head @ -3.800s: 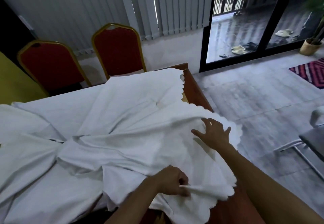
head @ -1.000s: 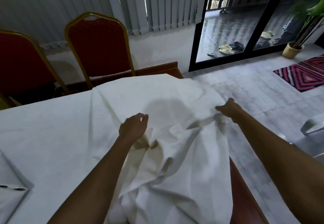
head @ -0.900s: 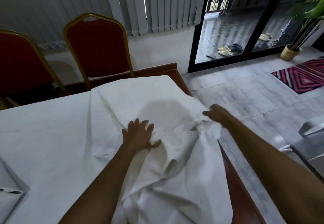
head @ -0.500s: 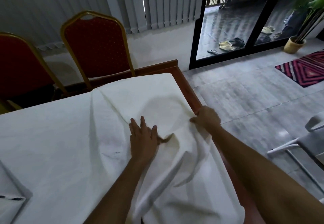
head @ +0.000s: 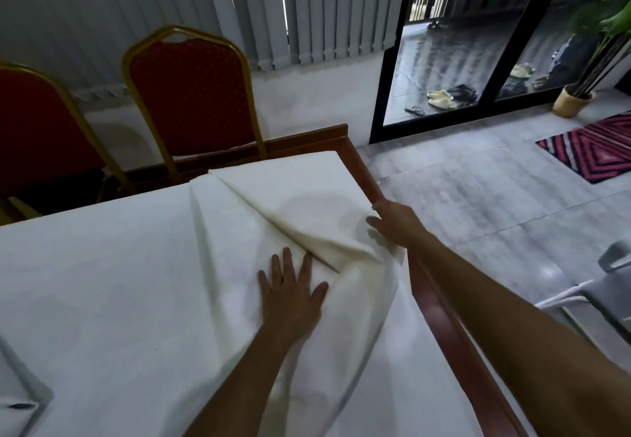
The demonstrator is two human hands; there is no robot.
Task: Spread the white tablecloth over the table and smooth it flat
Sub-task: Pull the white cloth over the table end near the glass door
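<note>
Two hands: both lay on the white tablecloth point(head: 136, 283).
Left hand point(head: 290, 296): fingers spread, palm flat, just beside a raised fold.
Right hand point(head: 392, 221): gripped cloth at the table point(head: 440, 330) edge.
Tablecloth: covered the table.

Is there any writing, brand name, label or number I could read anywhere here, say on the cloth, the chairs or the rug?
None. The white tablecloth is plain, the red chairs carry only a dotted pattern, and the striped rug shows only zigzag bands. No label or sign appears elsewhere.
</note>
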